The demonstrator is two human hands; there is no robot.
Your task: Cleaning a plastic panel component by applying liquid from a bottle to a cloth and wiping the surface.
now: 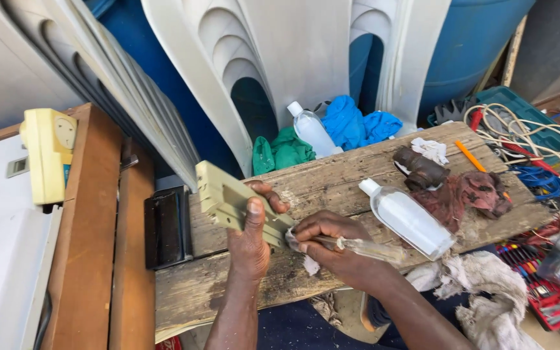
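Far left, a yellow socket box (48, 154) sits on the wooden frame. A black case (165, 227) lies at the worktop's (332, 178) edge. The left hand (252, 233) has its grip closed round a beige plastic part (228, 199), held over the planks. The right hand (332, 243) is clenched on a clear-handled tool (364, 247) and a cloth scrap (296, 245), touching the part. Just right lies a white bottle (409, 220), then a dark red rag (471, 194).

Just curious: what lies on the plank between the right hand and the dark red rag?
A clear bottle with a white cap lies between the right hand and the rag, seen in the head view.
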